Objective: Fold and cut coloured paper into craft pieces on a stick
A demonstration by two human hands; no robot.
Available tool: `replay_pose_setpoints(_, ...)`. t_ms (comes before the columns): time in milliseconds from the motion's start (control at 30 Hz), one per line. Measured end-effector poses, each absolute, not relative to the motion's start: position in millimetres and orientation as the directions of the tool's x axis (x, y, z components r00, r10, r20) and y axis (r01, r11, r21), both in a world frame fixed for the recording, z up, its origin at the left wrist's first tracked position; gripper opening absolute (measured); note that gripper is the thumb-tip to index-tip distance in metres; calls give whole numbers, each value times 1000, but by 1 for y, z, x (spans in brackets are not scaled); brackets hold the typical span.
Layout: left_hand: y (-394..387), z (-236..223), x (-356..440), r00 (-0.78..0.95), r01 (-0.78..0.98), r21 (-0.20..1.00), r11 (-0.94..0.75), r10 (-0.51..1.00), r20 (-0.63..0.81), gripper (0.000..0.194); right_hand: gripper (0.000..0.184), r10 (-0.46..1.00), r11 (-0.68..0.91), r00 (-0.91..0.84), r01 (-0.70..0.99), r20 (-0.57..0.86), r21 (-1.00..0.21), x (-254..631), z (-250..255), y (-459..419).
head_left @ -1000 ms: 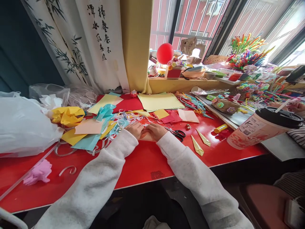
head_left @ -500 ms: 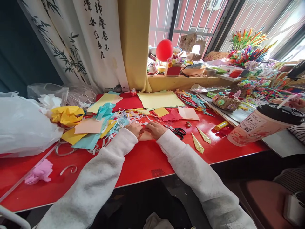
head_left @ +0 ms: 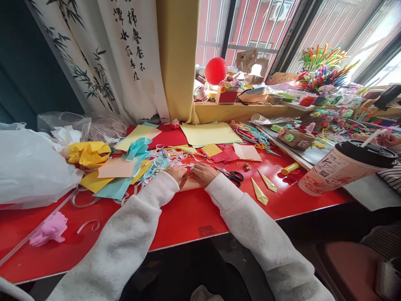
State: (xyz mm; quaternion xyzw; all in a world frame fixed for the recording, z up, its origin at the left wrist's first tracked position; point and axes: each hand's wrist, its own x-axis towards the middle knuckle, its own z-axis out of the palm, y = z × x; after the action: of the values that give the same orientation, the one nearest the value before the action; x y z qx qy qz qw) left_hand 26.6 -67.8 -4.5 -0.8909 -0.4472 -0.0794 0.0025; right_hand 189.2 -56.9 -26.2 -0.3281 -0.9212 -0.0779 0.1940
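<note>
My left hand and my right hand are close together above the red table, fingers curled inward. A peach sheet of paper shows below and between them, and both hands are closed on its upper part. My fingertips are mostly hidden, so the exact grip is unclear. Just right of my right hand lie black-handled scissors. Two folded pale-yellow paper points rest farther right. Curled white paper strips are scattered beyond my fingers.
Coloured paper sheets and a white plastic bag occupy the left. Crumpled pink paper lies near the front. A drink cup, a yellow tube and a woven basket stand or lie right. Another person's hand is at far right.
My hands stay at nearly the same spot, with a slight shift of the fingers. The peach paper under them shows a little lower and wider. The view has tilted slightly.
</note>
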Motion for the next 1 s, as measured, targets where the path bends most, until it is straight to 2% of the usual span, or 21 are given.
replay_pose_setpoints(300, -61, -14, 24, 608, 773, 75, -630, 769, 196, 15, 25, 580, 763, -711, 645, 398, 40, 188, -31, -54)
replay_pose_setpoints(433, -63, -11, 25, 602, 783, 58, -619, 778, 179, 15, 26, 586, 763, -708, 646, 394, 28, 189, -29, -55)
replay_pose_setpoints(667, -64, -13, 25, 600, 788, -7, -615, 766, 233, 17, 21, 597, 766, -703, 643, 387, -14, 190, -29, -56)
replay_pose_setpoints(833, -63, -10, 23, 621, 770, 42, -636, 763, 179, 17, 23, 617, 746, -692, 666, 376, 1, 190, -26, -58)
replay_pose_setpoints(1000, -70, -6, 24, 584, 791, 10, -612, 758, 290, 14, 20, 619, 730, -679, 683, 395, 29, 190, -25, -60)
